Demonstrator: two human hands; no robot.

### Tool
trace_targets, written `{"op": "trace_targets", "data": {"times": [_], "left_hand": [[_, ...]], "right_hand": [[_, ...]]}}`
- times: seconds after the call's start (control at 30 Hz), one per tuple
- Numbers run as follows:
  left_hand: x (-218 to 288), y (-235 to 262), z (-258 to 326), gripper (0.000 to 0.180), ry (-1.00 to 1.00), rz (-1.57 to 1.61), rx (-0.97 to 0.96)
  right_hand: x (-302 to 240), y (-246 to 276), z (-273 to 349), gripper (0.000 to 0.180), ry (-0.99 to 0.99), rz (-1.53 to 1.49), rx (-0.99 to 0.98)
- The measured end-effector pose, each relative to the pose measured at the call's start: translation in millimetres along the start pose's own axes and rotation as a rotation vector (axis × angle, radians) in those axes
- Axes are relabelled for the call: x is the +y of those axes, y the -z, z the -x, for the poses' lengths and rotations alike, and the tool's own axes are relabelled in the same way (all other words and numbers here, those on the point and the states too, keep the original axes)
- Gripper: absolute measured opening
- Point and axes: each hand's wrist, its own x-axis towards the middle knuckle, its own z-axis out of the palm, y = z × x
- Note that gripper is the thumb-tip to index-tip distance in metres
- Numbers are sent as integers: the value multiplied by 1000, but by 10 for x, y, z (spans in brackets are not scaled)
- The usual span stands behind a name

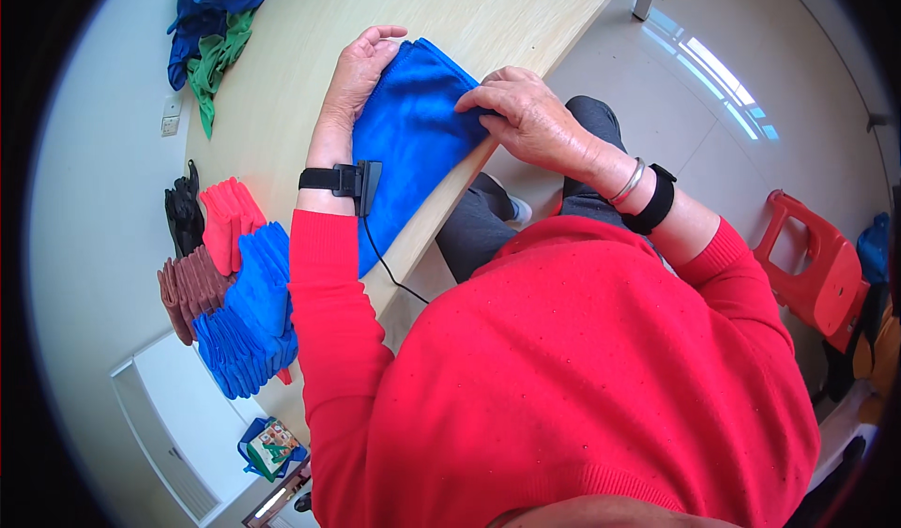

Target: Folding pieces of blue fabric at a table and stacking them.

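Cloth, blue (413, 124), lies on the light wood-grain worktop (305, 21), upper centre of frame, partly over the near edge; upper part between the two hands, lower part tapering down toward the left sleeve.

Left hand (359, 73): at the cloth's upper left edge, fingers bent and close together; cannot tell whether they grip the fabric or only rest against it. Black strap with a small dark device (368, 188) on the wrist; thin cable runs down from it toward the red sweater (582, 368).

Right hand (530, 120): at the cloth's right side, edge pinched between thumb and index finger. Silver bangle (627, 181) and black wristband (651, 201) on this arm.

Left of frame, folded stacks, closely grouped: black stack (184, 216), coral stack (231, 220), brown stack (190, 289), blue stacks (246, 312). Upper left: loose heap, green cloth (219, 63) hanging below dark blue cloth (211, 7).

Containers: lower left, blue bag-like item (251, 431) around or behind a green-and-white patterned pack (273, 445); cannot tell whether the pack is inside. Contents of the pack hidden.

Right of frame: red plastic seat (821, 270) on the floor, blue item (874, 246) just beyond it, too small to identify.
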Motion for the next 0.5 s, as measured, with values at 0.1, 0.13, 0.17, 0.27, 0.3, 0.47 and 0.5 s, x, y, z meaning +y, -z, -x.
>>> {"op": "trace_targets", "data": {"times": [0.1,0.13,0.17,0.27,0.3,0.47,0.5], "left_hand": [[-41,-24,-5,28,-61,-85,39],[-50,-19,-3,28,-61,-84,42],[-38,-38,1,29,-89,-115,33],[11,-82,23,29,-144,-175,13],[20,-92,29,29,-130,-217,17],[106,-150,42,24,-67,-313,9],[116,-152,49,23,-49,-320,2]], "right_hand": [[-9,-15,-6,28,12,35,18],[-13,-19,-10,28,7,38,21],[-11,-18,-6,28,-2,43,24],[-12,-19,-13,28,-14,39,18],[-13,-18,-12,28,-19,36,16],[-24,-1,-13,28,-15,62,2],[-28,-2,-14,28,-13,63,2]]}}
